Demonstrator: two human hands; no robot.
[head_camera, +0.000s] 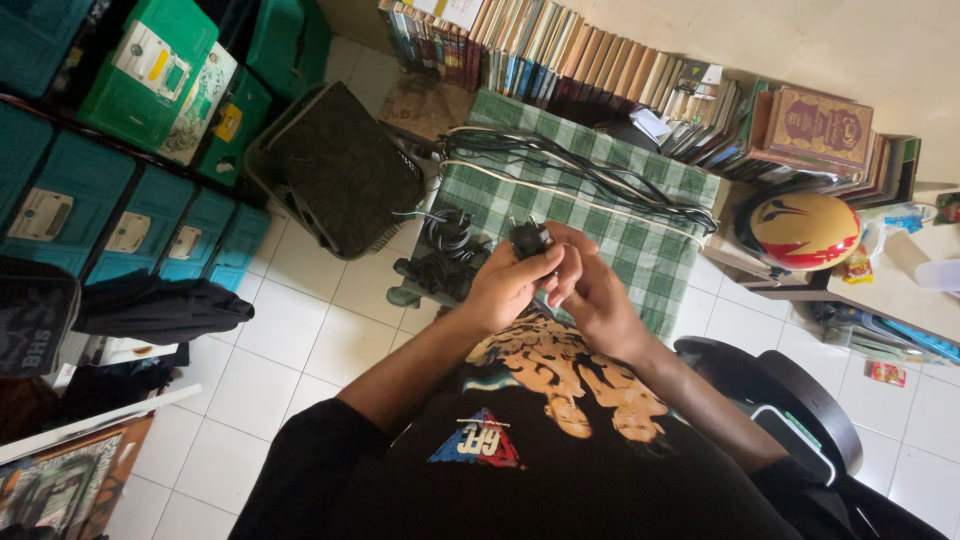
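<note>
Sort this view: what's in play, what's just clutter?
In play: small black plug adapter, held by left hand and right hand; coiled black cables; long black cords on green checked cloth.
Clutter: row of books; yellow-red helmet; teal plastic drawers.

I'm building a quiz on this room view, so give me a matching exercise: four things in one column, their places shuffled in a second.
Things:
1. black plug
2. helmet
3. long cables
4. green crates

Places:
A. stacked at upper left
B. between the left hand and right hand
C. on the low shelf at right
D. stretched across the checked cloth

Pairs: 1-B, 2-C, 3-D, 4-A
</note>
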